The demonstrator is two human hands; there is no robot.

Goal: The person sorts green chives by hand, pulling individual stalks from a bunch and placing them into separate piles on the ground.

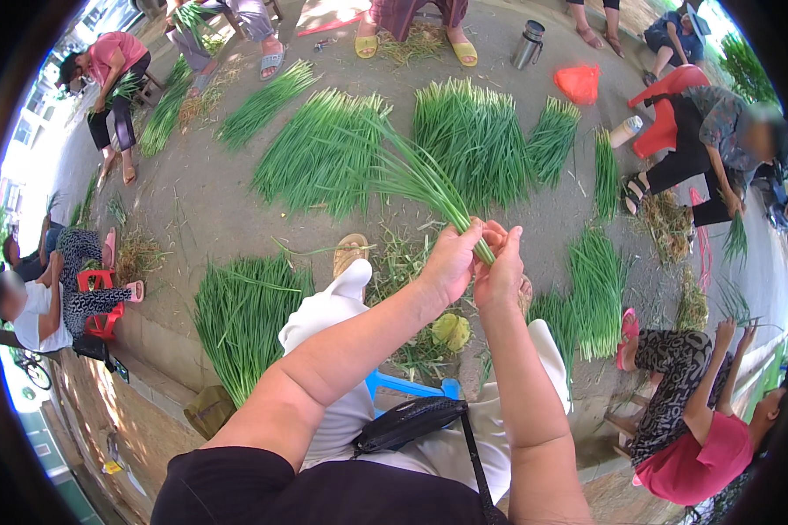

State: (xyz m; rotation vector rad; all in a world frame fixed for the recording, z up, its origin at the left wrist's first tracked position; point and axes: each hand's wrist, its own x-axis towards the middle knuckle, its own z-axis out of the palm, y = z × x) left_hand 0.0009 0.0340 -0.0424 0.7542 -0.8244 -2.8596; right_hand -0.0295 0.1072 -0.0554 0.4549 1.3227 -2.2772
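Observation:
My left hand grips a small bunch of Chinese chives just above its pale stalk ends. The leaves fan out up and to the left, over the larger heaps. Cupped beside the lower ends, my right hand has its fingers curled around them and its thumb pointing up. Beyond my hands, two wide heaps of chives, one at left and one at right, lie on the pavement. Another heap rests by my left leg. Loose leaf trimmings are strewn between my feet.
I sit on a blue stool, a black pouch on my lap. More chives lie at right. Several people sit around with chives. A steel flask, a red plastic bag and a red stool stand beyond.

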